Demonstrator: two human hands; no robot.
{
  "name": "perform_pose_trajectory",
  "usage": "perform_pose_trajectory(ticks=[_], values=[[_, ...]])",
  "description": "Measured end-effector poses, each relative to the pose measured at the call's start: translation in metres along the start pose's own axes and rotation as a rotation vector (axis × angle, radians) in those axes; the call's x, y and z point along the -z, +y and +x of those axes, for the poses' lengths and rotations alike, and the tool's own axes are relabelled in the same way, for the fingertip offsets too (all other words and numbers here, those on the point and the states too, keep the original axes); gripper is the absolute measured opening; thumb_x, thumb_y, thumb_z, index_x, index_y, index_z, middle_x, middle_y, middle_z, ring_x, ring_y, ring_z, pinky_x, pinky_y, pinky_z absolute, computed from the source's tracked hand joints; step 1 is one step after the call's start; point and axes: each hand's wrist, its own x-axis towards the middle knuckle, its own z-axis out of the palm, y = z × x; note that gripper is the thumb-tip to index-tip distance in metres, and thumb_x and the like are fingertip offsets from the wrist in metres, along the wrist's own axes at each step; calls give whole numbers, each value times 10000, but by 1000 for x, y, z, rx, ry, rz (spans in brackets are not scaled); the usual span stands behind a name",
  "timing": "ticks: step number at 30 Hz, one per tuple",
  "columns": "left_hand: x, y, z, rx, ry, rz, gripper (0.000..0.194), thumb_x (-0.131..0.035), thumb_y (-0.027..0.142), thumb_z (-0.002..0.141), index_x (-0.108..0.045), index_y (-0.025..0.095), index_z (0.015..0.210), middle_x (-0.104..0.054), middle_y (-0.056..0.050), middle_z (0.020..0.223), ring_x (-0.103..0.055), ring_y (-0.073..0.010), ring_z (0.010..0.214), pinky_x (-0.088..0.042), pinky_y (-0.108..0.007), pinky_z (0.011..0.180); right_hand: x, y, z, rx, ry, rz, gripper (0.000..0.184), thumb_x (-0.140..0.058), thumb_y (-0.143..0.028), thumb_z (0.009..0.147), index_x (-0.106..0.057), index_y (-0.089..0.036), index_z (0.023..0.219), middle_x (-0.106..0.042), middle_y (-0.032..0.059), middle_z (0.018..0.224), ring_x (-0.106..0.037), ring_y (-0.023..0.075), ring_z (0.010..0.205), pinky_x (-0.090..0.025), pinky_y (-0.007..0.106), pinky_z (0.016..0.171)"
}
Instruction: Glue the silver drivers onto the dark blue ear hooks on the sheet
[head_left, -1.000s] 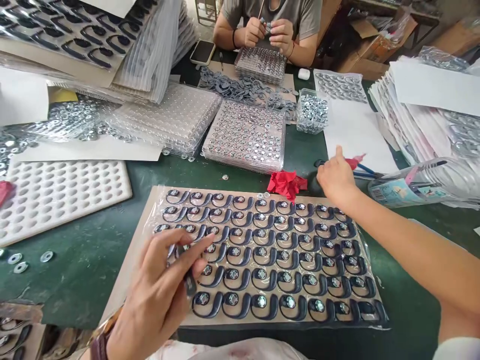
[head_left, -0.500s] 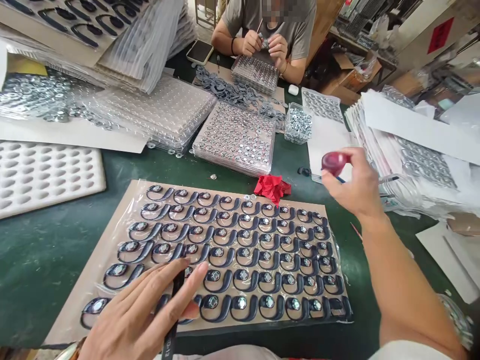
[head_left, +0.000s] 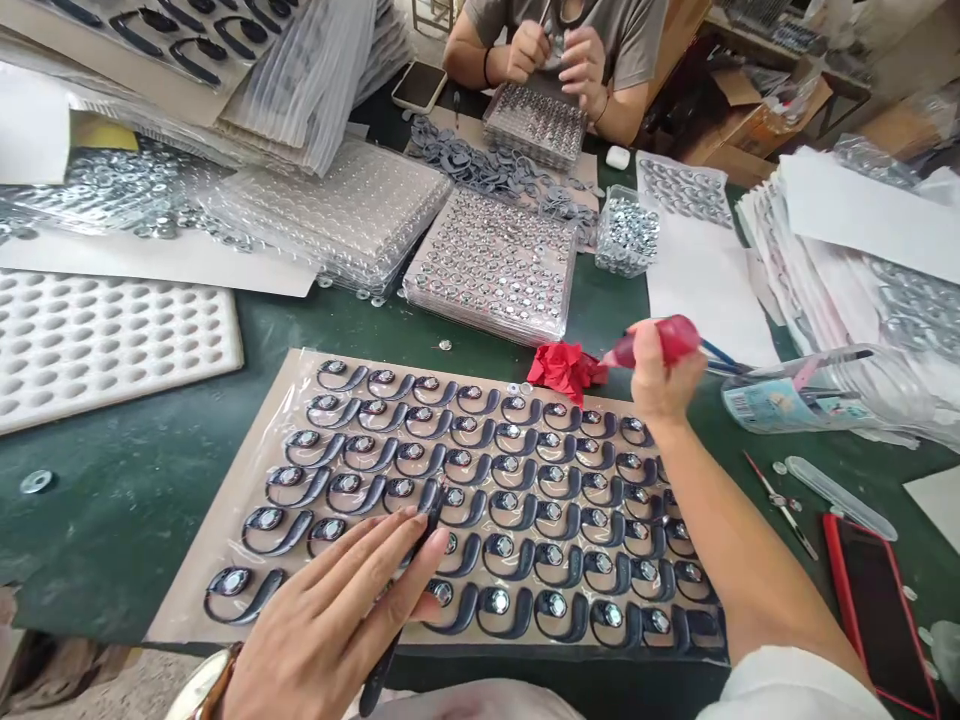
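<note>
"Two hands, two tools. What's each one got?"

"Left hand (head_left: 315, 625) lies palm-down over the near left of the sheet (head_left: 250, 478), fingers nearly straight, with a dark slim tool (head_left: 382, 665) tucked under them. Right hand (head_left: 667, 385) is curled round a red squeeze bottle (head_left: 680, 338) at the far right, nozzle aimed left at the crumpled red cloth (head_left: 562, 370). Can't tell if they touch."

"Why park the cloth there?"

"Just beside the sheet's far edge, so probably for easy reach. Same with the dark hooked parts (head_left: 523, 608), imo: neat rows, all facing one way, round metal bits up, so none gets missed. They're in the middle, right in front of the person."

"And the rest?"

"Green tabletop (head_left: 150, 500), a bit scuffed. White tray with round hollows (head_left: 112, 340) on the left, clear packs (head_left: 487, 270) stacked on the far side, a tub of small metal pieces (head_left: 628, 235) right of them, red-cased phone (head_left: 877, 620) near right. Somebody in a grey shirt (head_left: 634, 40) sits opposite, both hands up, and there are cardboard boxes (head_left: 731, 135) far right."
</note>
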Motion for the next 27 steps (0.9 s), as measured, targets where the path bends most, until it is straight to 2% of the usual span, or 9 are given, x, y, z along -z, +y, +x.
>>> perform_pose_trajectory(ticks=[2, 3, 5, 7, 9, 12, 15, 21, 27], values=[[0, 2, 2, -32, 18, -8, 460, -413, 181, 1028, -408, 129, 1485, -559, -71, 1447, -450, -216, 1406, -293, -386, 1231, 3, -19, -14, -7, 53, 79, 401, -341, -612, 959, -518, -252, 941, -610, 31, 691, -705, 243, 704, -530, 360, 592], [0, 3, 3, -39, 32, -16, 456, -444, 183, 1021, -424, 108, 1470, -582, -78, 1422, -453, -218, 1404, -301, -389, 1231, 2, -31, -22, -41, 18, 163, 401, -307, -597, 974, -524, -260, 957, -618, 31, 683, -698, 229, 647, -500, 337, 506], [-2, 7, 4, -45, 66, -32, 444, -510, 189, 1000, -468, 85, 1430, -628, -89, 1364, -477, -219, 1387, -335, -383, 1220, -4, -54, -39, -163, -255, 389, 339, -399, -560, 970, -567, -265, 982, -655, 23, 679, -671, 191, 547, -451, 293, 406], [-4, 10, 5, -43, 91, -51, 403, -529, 187, 994, -515, 78, 1382, -662, -88, 1316, -505, -207, 1365, -341, -374, 1221, -15, -74, -56, -282, -535, 581, 243, -597, -486, 911, -604, -256, 990, -700, 11, 699, -669, 167, 529, -490, 271, 418], [-6, 12, 6, -40, 109, -74, 346, -508, 177, 1003, -559, 73, 1329, -682, -82, 1284, -521, -189, 1349, -333, -360, 1228, -27, -86, -71, -339, -670, 695, 217, -704, -419, 856, -629, -238, 947, -723, 9, 707, -698, 171, 578, -562, 277, 499], [-10, 13, 8, -51, 149, -107, 306, -526, 172, 995, -604, 63, 1270, -698, -84, 1256, -533, -189, 1338, -317, -353, 1238, -39, -90, -88, -337, -693, 780, 185, -742, -366, 830, -652, -215, 888, -732, 14, 689, -720, 179, 617, -609, 297, 590], [-12, 12, 12, -56, 155, -118, 295, -539, 164, 987, -622, 63, 1252, -702, -85, 1246, -544, -195, 1326, -316, -360, 1239, -46, -84, -99, -319, -686, 795, 193, -764, -324, 805, -657, -203, 911, -740, 19, 686, -713, 175, 593, -612, 299, 594], [-10, 15, 21, -92, 230, -73, 234, -585, 155, 960, -695, 22, 1119, -738, -126, 1138, -658, -227, 1176, -330, -396, 1228, -53, -72, -111, -179, -687, 698, 197, -773, -315, 790, -660, -183, 883, -724, 48, 689, -712, 195, 629, -624, 343, 646], [-8, 17, 25, -113, 217, -62, 219, -595, 150, 953, -708, 16, 1086, -745, -131, 1114, -682, -241, 1131, -341, -403, 1216, -52, -73, -111, -56, -674, 567, 214, -775, -352, 781, -671, -190, 875, -713, 48, 700, -689, 181, 624, -600, 305, 603]])
